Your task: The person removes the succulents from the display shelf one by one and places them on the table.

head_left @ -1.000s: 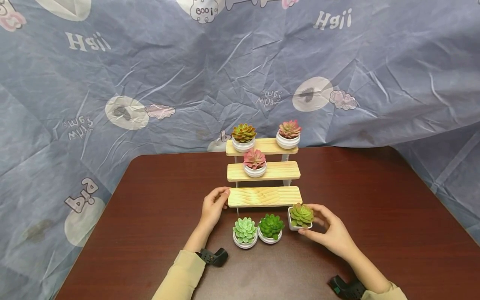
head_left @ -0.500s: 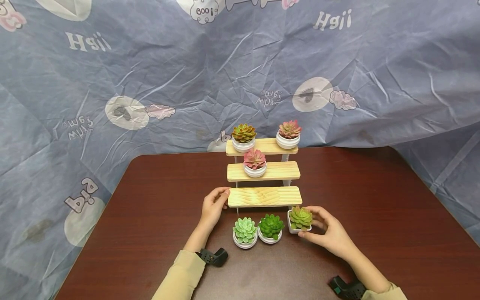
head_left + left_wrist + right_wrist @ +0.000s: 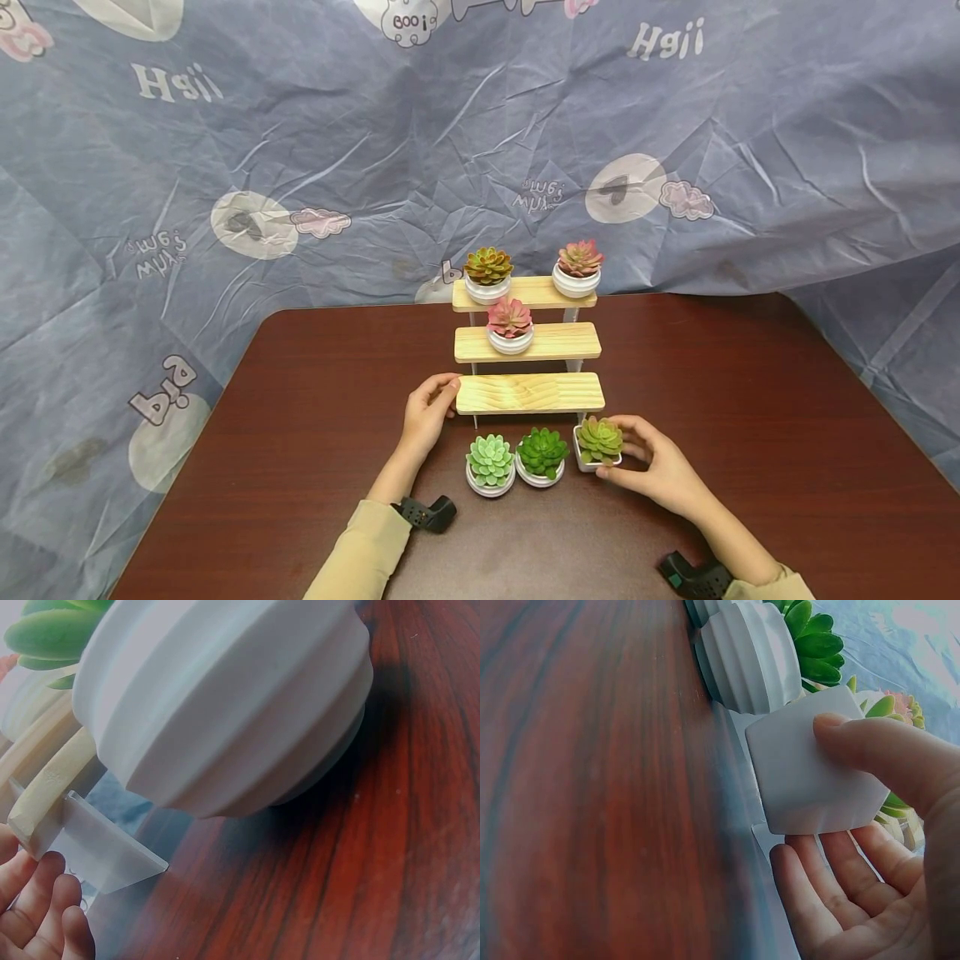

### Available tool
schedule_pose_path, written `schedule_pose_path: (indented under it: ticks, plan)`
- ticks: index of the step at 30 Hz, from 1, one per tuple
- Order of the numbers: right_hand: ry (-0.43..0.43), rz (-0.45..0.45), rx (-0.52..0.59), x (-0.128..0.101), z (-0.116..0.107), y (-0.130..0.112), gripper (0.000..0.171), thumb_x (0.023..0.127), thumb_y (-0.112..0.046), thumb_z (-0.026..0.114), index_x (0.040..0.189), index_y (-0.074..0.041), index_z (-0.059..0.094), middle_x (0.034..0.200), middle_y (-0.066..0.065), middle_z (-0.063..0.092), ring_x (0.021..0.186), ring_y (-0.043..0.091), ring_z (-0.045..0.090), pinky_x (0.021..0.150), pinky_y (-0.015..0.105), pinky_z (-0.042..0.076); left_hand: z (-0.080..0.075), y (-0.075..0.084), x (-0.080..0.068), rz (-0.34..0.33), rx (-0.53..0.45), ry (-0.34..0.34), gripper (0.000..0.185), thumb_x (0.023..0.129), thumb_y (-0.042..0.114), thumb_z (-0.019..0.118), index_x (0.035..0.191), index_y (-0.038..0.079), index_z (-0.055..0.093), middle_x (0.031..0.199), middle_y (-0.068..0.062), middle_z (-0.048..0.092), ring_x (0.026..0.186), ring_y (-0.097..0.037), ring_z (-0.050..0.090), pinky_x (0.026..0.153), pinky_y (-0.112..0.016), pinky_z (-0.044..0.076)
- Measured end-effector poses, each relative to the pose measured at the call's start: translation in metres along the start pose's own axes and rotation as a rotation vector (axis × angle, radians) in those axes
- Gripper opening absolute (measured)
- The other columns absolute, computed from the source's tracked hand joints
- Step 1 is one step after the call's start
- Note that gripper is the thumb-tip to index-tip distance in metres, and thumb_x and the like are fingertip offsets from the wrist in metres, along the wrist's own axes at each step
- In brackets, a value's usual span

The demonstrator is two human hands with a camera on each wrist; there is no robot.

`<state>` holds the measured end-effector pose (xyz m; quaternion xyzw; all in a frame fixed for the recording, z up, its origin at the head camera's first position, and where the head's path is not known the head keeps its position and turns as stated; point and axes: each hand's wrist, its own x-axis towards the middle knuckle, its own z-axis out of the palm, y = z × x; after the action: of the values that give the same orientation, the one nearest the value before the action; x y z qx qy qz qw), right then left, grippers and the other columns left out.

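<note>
A potted succulent [image 3: 599,440] with yellow-green leaves sits in a square white pot [image 3: 810,772]. My right hand [image 3: 660,467] pinches that pot, thumb on the near side and fingers on the far side. Just in front of the stand's lower right corner, it is upright; whether its base touches the table, I cannot tell. At the left end of the lowest board of a three-tier wooden stand [image 3: 529,393], my left hand [image 3: 429,412] holds the edge between thumb and fingers. Clear supports [image 3: 112,847] show under the board in the left wrist view.
Light-green [image 3: 490,462] and dark-green [image 3: 542,454] succulents in round ribbed white pots stand before the stand. The top board bears brownish-green [image 3: 487,275] and pink [image 3: 577,268] succulents; the middle board bears another pink succulent [image 3: 510,325]. A blue printed cloth [image 3: 375,167] hangs behind the table [image 3: 337,350].
My right hand has brought the square-potted succulent slightly down and toward me, a touch to the left. My left hand has stayed at the stand's end.
</note>
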<state>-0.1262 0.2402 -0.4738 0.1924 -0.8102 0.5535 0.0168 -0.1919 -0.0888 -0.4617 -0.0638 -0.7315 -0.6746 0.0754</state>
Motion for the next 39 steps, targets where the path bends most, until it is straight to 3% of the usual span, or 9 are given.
schedule_pose_path:
  ticks: [13,22,32,39]
  plan:
    - [-0.038,0.027,-0.052,0.0000,-0.0009,0.0031,0.060,0.073,-0.015,0.082,0.123,-0.007,0.051,0.110,0.011,0.055,0.097,0.008,0.060,0.082,0.023,0.051,-0.0002,0.0003,0.0001,-0.003,-0.001,-0.002,0.020,0.094,0.009,0.056,0.106,-0.004,0.066,0.082,-0.008,0.062,0.070,-0.032,0.056,0.060,-0.039,0.052]
    - [-0.040,0.012,-0.054,0.0003,-0.0006,0.0045,0.058,0.071,-0.012,0.083,0.120,-0.004,0.051,0.115,0.013,0.054,0.097,0.009,0.060,0.083,0.019,0.049,-0.0001,0.0000,0.0005,-0.001,-0.003,-0.005,0.020,0.094,0.008,0.056,0.106,-0.005,0.065,0.082,-0.009,0.062,0.069,-0.031,0.055,0.060,-0.039,0.052]
    - [-0.053,0.020,-0.071,0.0005,-0.0005,0.0035,0.059,0.071,-0.015,0.083,0.120,-0.005,0.051,0.112,0.011,0.055,0.096,0.010,0.060,0.083,0.020,0.050,-0.0005,-0.0004,0.0001,0.002,-0.004,-0.010,0.020,0.095,0.008,0.056,0.106,-0.005,0.065,0.079,-0.009,0.061,0.067,-0.020,0.055,0.060,-0.037,0.051]
    - [-0.060,0.010,-0.053,0.0004,-0.0010,0.0045,0.059,0.071,-0.014,0.083,0.120,-0.005,0.051,0.114,0.012,0.054,0.096,0.008,0.060,0.083,0.020,0.050,-0.0007,-0.0002,0.0001,0.013,-0.006,-0.012,0.020,0.095,0.008,0.056,0.106,-0.005,0.065,0.078,-0.009,0.060,0.067,-0.020,0.055,0.060,-0.037,0.051]
